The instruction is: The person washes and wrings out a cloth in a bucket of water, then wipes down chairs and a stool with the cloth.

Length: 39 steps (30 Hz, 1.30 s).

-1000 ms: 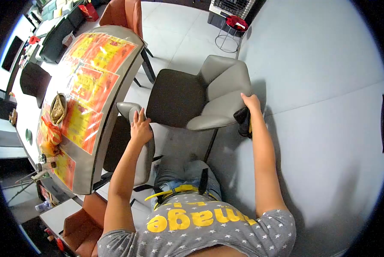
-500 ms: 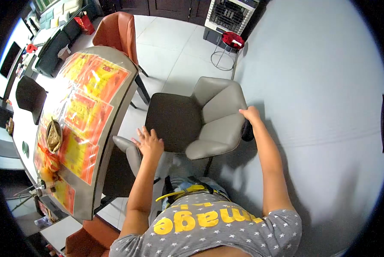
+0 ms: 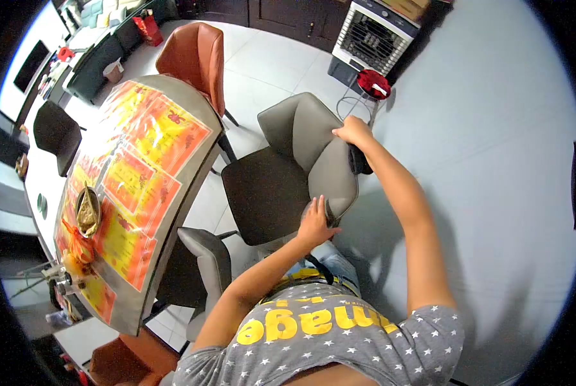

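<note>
A grey chair (image 3: pixel 323 138) with a dark seat (image 3: pixel 265 193) stands in front of me, turned toward the table. My right hand (image 3: pixel 354 131) grips the top edge of its backrest, and something black hangs just below that hand. My left hand (image 3: pixel 316 224) lies at the chair's near armrest side, fingers spread, with its underside hidden. To the left, a second grey chair (image 3: pixel 212 260) is tucked partly under the table.
The curved table (image 3: pixel 204 125) bears red and yellow printed sheets, a bowl (image 3: pixel 88 212) and an orange bag (image 3: pixel 81 248). An orange-brown chair (image 3: pixel 198 61) stands beyond it. An air cooler (image 3: pixel 374 38) and a stool with a red top (image 3: pixel 373 83) stand near the right wall (image 3: pixel 493 174).
My left hand has left the second chair and moved right to the first chair's near side. That chair has turned, its backrest swinging away from me, with my right hand still on it.
</note>
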Each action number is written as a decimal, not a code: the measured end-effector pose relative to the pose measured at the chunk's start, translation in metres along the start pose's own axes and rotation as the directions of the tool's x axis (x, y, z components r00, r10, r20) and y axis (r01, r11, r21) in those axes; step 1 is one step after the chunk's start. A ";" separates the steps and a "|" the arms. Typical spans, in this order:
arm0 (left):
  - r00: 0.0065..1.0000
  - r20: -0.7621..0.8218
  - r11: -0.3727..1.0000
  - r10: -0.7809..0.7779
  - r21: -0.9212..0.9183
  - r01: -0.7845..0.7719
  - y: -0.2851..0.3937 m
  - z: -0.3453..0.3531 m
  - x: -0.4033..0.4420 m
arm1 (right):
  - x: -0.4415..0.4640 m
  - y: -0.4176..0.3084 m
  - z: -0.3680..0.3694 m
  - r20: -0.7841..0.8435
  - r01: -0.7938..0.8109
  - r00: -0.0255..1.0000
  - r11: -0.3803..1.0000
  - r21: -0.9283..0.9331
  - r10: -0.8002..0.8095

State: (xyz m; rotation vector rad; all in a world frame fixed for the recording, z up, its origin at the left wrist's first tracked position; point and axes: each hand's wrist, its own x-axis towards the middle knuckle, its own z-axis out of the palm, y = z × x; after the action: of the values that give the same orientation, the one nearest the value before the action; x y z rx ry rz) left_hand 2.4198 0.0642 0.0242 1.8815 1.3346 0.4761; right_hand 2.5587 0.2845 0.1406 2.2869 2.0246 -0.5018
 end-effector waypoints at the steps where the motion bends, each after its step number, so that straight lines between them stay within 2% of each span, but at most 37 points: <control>1: 1.000 0.000 1.000 -0.016 -0.009 0.016 0.005 0.001 0.010 | 0.014 -0.004 -0.003 -0.009 0.058 0.998 0.997 -0.044 -0.058; 2: 0.999 -0.047 0.997 0.003 0.071 0.001 0.011 0.002 0.021 | 0.032 -0.005 -0.005 0.010 0.066 0.998 0.997 -0.040 -0.066; 7: 0.992 -0.121 0.994 0.042 0.103 -0.029 0.021 0.025 0.111 | 0.089 -0.013 -0.036 -0.040 0.169 0.984 0.982 -0.089 -0.173; 9: 0.989 -0.141 0.996 0.041 0.088 -0.029 0.030 0.040 0.156 | 0.124 -0.006 -0.046 0.038 0.216 0.976 0.973 -0.087 -0.213; 11: 0.978 -0.206 0.999 -0.011 0.029 0.017 0.039 0.055 0.205 | 0.166 0.007 -0.054 0.037 0.310 0.951 0.945 -0.105 -0.307; 13: 0.979 -0.185 0.996 -0.083 0.011 0.087 0.056 0.054 0.252 | 0.215 0.027 -0.060 0.036 0.411 0.912 0.906 -0.103 -0.409; 14: 0.973 -0.187 0.990 -0.133 0.018 0.139 0.062 0.058 0.275 | 0.239 0.035 -0.062 0.065 0.398 0.918 0.908 -0.135 -0.392; 15: 0.963 -0.195 0.980 -0.188 0.022 0.196 0.070 0.063 0.299 | 0.258 0.046 -0.066 0.026 0.430 0.902 0.897 -0.102 -0.430; 17: 0.948 -0.219 0.971 -0.230 0.014 0.239 0.079 0.071 0.341 | 0.299 0.062 -0.079 0.107 0.440 0.896 0.893 -0.089 -0.431; 20: 0.948 -0.188 0.961 -0.256 0.058 0.271 0.088 0.068 0.408 | 0.367 0.085 -0.090 0.130 0.454 0.887 0.887 -0.077 -0.443; 23: 0.957 -0.149 0.964 -0.249 0.051 0.259 0.090 0.061 0.472 | 0.431 0.103 -0.101 0.092 0.483 0.874 0.873 -0.065 -0.476; 25: 0.966 -0.222 0.990 -0.129 0.022 0.138 0.083 0.058 0.510 | 0.466 0.115 -0.114 0.052 0.473 0.881 0.879 -0.052 -0.471; 26: 0.985 -0.130 0.993 -0.113 0.011 0.115 0.071 0.051 0.531 | 0.487 0.122 -0.120 0.115 0.417 0.905 0.907 -0.057 -0.409; 27: 0.982 -0.136 0.991 -0.129 0.005 0.131 0.063 0.036 0.546 | 0.512 0.133 -0.118 0.035 0.424 0.906 0.900 -0.101 -0.423; 28: 0.996 -0.039 0.997 -0.082 -0.018 0.081 0.057 0.020 0.557 | 0.524 0.140 -0.124 -0.031 0.439 0.895 0.893 -0.095 -0.444; 29: 0.998 0.052 0.998 -0.031 -0.048 0.034 0.051 0.007 0.561 | 0.538 0.147 -0.134 0.071 0.336 0.942 0.932 -0.135 -0.329; 30: 0.999 -0.034 0.996 -0.024 -0.083 0.021 0.064 -0.018 0.554 | 0.569 0.163 -0.124 0.035 0.311 0.950 0.938 -0.155 -0.310; 31: 0.998 -0.046 0.995 -0.044 -0.088 0.040 0.060 -0.026 0.549 | 0.597 0.180 -0.113 -0.031 0.323 0.943 0.932 -0.162 -0.332; 33: 0.971 -0.197 0.982 -0.134 -0.158 0.103 0.048 -0.035 0.537 | 0.601 0.179 -0.133 0.009 0.123 0.992 0.973 -0.198 -0.124; 34: 0.958 -0.260 0.980 -0.119 -0.188 0.071 0.031 -0.027 0.528 | 0.622 0.192 -0.125 -0.002 0.106 0.994 0.972 -0.208 -0.109; 35: 0.953 -0.272 0.979 -0.134 -0.187 0.085 0.024 -0.025 0.515 | 0.628 0.199 -0.126 0.002 0.116 0.993 0.974 -0.193 -0.118; 37: 0.903 -0.334 0.922 -0.271 -0.360 0.143 0.012 -0.019 0.487 | 0.642 0.207 -0.120 -0.021 0.052 0.998 0.979 -0.196 -0.057; 38: 0.898 -0.340 0.920 -0.279 -0.363 0.148 0.003 -0.020 0.476 | 0.648 0.209 -0.117 -0.038 0.068 0.996 0.976 -0.207 -0.077; 39: 0.886 -0.290 0.885 -0.363 -0.404 0.231 -0.006 -0.020 0.463 | 0.648 0.208 -0.118 -0.053 0.075 0.995 0.973 -0.220 -0.089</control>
State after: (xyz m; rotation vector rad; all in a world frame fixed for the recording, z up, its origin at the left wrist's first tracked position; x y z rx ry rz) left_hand 2.5794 0.4961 -0.0254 1.2917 1.6178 0.8662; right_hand 2.8456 0.9050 0.0409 2.1236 2.0924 -0.2010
